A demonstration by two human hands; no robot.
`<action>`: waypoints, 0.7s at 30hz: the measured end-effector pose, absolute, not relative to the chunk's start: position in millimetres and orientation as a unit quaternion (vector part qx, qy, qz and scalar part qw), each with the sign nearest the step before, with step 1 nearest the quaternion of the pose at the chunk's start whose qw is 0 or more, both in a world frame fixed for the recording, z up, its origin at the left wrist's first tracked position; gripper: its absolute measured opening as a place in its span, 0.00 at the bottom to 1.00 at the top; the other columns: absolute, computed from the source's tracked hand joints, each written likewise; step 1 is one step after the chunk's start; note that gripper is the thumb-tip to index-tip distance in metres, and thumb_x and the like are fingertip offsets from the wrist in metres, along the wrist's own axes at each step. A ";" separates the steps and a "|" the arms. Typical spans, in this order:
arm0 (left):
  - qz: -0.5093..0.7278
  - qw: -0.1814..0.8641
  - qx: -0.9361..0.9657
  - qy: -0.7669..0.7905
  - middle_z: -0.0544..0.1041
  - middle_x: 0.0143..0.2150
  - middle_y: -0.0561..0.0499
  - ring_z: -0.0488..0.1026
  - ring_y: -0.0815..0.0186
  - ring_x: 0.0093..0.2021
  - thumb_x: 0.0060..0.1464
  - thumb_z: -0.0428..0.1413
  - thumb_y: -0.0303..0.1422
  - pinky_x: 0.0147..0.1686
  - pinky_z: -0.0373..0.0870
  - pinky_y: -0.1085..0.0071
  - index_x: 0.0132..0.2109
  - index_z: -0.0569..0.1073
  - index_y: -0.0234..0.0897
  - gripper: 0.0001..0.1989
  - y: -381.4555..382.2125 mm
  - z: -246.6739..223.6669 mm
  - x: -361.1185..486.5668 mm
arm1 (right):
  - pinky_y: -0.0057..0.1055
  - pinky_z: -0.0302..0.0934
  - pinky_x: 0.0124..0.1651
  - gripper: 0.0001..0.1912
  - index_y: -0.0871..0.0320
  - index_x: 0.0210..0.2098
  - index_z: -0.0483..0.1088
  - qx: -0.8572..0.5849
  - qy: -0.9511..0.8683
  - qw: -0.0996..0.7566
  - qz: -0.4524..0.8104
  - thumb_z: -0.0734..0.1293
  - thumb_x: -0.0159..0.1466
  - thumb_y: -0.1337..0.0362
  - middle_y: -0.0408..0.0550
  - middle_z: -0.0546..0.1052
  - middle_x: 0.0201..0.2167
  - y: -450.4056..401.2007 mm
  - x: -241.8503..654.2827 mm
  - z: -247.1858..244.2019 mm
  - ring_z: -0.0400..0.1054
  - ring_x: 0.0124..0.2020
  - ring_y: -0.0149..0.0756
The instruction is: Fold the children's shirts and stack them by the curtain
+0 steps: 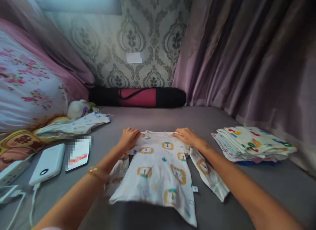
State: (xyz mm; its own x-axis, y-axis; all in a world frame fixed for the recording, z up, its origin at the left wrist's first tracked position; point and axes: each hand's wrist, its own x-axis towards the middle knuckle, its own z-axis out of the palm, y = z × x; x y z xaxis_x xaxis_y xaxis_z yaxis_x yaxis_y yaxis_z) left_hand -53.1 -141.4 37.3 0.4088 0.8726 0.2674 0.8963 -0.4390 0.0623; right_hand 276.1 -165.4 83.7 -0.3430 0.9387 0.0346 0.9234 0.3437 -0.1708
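A small white long-sleeved shirt (158, 167) with lion-like prints lies spread out on the grey bed surface, its collar away from me and its hem towards me. At its left shoulder my left hand (130, 138) grips the fabric with curled fingers. The opposite shoulder is pinched by my right hand (189, 137). Both sleeves hang down at the sides, the left one partly hidden by my forearm. The hem looks slightly raised, with a small tag sticking out at the right seam.
Folded clothes (254, 144) form a stack at the right. To the left are a white power bank (48, 164) with a cable, a phone (79, 154), a power strip (14, 170) and a crumpled garment (76, 124). A black-and-red rolled bag (138, 97) lies against the wall.
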 end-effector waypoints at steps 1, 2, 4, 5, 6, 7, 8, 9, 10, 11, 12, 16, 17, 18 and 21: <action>-0.122 0.055 -0.839 -0.527 0.78 0.38 0.45 0.68 0.58 0.40 0.66 0.41 0.38 0.38 0.56 0.64 0.40 0.73 0.38 0.18 -134.9 22.6 -51.5 | 0.31 0.59 0.42 0.17 0.55 0.43 0.72 -0.573 -0.818 0.039 0.032 0.55 0.70 0.54 0.49 0.78 0.41 -159.2 274.7 68.6 0.72 0.43 0.40; -0.119 0.067 -0.841 -0.524 0.78 0.38 0.44 0.67 0.58 0.41 0.66 0.40 0.38 0.38 0.55 0.64 0.40 0.73 0.38 0.18 -129.8 12.1 -50.8 | 0.32 0.59 0.42 0.18 0.54 0.44 0.71 -0.574 -0.819 0.017 0.007 0.54 0.71 0.54 0.49 0.78 0.43 -154.2 273.7 56.9 0.72 0.44 0.41; -0.122 0.091 -0.842 -0.518 0.77 0.38 0.44 0.67 0.57 0.41 0.67 0.39 0.38 0.38 0.55 0.63 0.40 0.72 0.37 0.18 -122.0 1.9 -51.8 | 0.34 0.60 0.43 0.18 0.54 0.46 0.68 -0.576 -0.817 -0.012 -0.025 0.52 0.71 0.53 0.49 0.77 0.45 -145.7 273.0 42.5 0.72 0.45 0.42; -0.124 0.101 -0.842 -0.515 0.76 0.38 0.44 0.66 0.57 0.41 0.67 0.39 0.38 0.38 0.55 0.63 0.39 0.71 0.37 0.18 -118.4 0.6 -53.4 | 0.34 0.60 0.43 0.19 0.54 0.46 0.68 -0.577 -0.816 -0.023 -0.032 0.52 0.71 0.52 0.49 0.76 0.45 -141.4 272.9 38.9 0.73 0.45 0.42; -0.125 0.109 -0.843 -0.511 0.76 0.37 0.44 0.66 0.57 0.40 0.67 0.39 0.38 0.38 0.54 0.63 0.39 0.71 0.38 0.18 -114.5 0.6 -55.4 | 0.34 0.60 0.43 0.19 0.54 0.46 0.67 -0.577 -0.816 -0.031 -0.036 0.51 0.71 0.52 0.49 0.76 0.45 -136.6 272.7 36.9 0.73 0.44 0.42; -0.125 0.115 -0.844 -0.508 0.76 0.37 0.44 0.66 0.57 0.40 0.67 0.39 0.38 0.39 0.54 0.63 0.39 0.71 0.38 0.18 -110.2 1.3 -57.7 | 0.34 0.60 0.43 0.19 0.54 0.47 0.67 -0.575 -0.817 -0.038 -0.037 0.51 0.71 0.51 0.49 0.76 0.45 -131.4 272.3 36.0 0.73 0.44 0.42; -0.123 0.120 -0.845 -0.506 0.76 0.36 0.44 0.66 0.58 0.39 0.67 0.39 0.38 0.39 0.54 0.63 0.39 0.71 0.38 0.19 -105.5 2.0 -60.0 | 0.34 0.60 0.42 0.19 0.54 0.47 0.67 -0.572 -0.819 -0.043 -0.037 0.50 0.71 0.51 0.49 0.76 0.46 -125.6 271.6 35.8 0.73 0.44 0.42; -0.121 0.122 -0.847 -0.503 0.76 0.36 0.44 0.66 0.58 0.39 0.67 0.38 0.38 0.38 0.54 0.63 0.38 0.71 0.37 0.19 -100.2 2.5 -62.1 | 0.34 0.60 0.42 0.20 0.54 0.46 0.66 -0.568 -0.821 -0.046 -0.036 0.50 0.72 0.51 0.49 0.76 0.46 -119.5 270.6 36.0 0.73 0.44 0.42; -0.119 0.123 -0.848 -0.502 0.76 0.36 0.45 0.66 0.58 0.39 0.67 0.38 0.38 0.38 0.54 0.63 0.38 0.71 0.37 0.19 -94.5 2.7 -64.1 | 0.34 0.60 0.42 0.20 0.54 0.47 0.66 -0.565 -0.823 -0.047 -0.034 0.50 0.72 0.51 0.49 0.76 0.46 -113.0 269.5 36.2 0.73 0.44 0.42; -0.119 0.121 -0.848 -0.503 0.76 0.36 0.45 0.66 0.58 0.39 0.67 0.38 0.38 0.38 0.54 0.63 0.38 0.71 0.37 0.19 -88.5 2.6 -65.6 | 0.34 0.60 0.42 0.20 0.55 0.47 0.66 -0.563 -0.824 -0.049 -0.031 0.50 0.72 0.51 0.49 0.76 0.46 -106.2 268.3 36.4 0.73 0.44 0.43; -0.119 0.118 -0.847 -0.504 0.76 0.36 0.45 0.66 0.58 0.39 0.67 0.38 0.38 0.38 0.54 0.63 0.38 0.71 0.37 0.19 -82.2 2.5 -66.8 | 0.34 0.60 0.42 0.20 0.55 0.47 0.66 -0.563 -0.825 -0.049 -0.028 0.50 0.72 0.51 0.50 0.77 0.45 -99.3 267.4 36.4 0.73 0.44 0.43; -0.104 0.093 -0.844 -0.518 0.77 0.38 0.44 0.67 0.57 0.40 0.67 0.38 0.38 0.40 0.55 0.62 0.40 0.71 0.37 0.19 -57.1 5.6 -67.7 | 0.35 0.59 0.43 0.20 0.55 0.46 0.67 -0.552 -0.833 -0.041 -0.003 0.50 0.71 0.51 0.52 0.77 0.44 -71.3 267.8 35.7 0.73 0.44 0.44; -0.094 0.088 -0.844 -0.520 0.77 0.38 0.44 0.67 0.57 0.40 0.67 0.38 0.38 0.40 0.56 0.62 0.41 0.71 0.37 0.19 -51.0 7.5 -67.0 | 0.35 0.58 0.43 0.20 0.55 0.46 0.67 -0.548 -0.836 -0.035 0.004 0.51 0.71 0.51 0.52 0.77 0.44 -64.4 268.9 35.6 0.72 0.44 0.44; -0.086 0.086 -0.844 -0.522 0.77 0.39 0.43 0.67 0.57 0.40 0.67 0.37 0.38 0.40 0.56 0.62 0.41 0.71 0.36 0.19 -44.9 9.6 -66.1 | 0.36 0.58 0.43 0.20 0.55 0.46 0.67 -0.547 -0.837 -0.030 0.010 0.51 0.71 0.51 0.52 0.77 0.44 -57.7 270.0 35.7 0.72 0.44 0.44; -0.085 0.094 -0.840 -0.528 0.77 0.39 0.42 0.67 0.56 0.41 0.67 0.37 0.39 0.41 0.56 0.61 0.41 0.71 0.36 0.21 -27.8 14.4 -62.7 | 0.36 0.57 0.45 0.20 0.55 0.48 0.67 -0.555 -0.831 -0.018 0.021 0.51 0.71 0.51 0.54 0.76 0.45 -40.3 272.6 36.2 0.71 0.45 0.45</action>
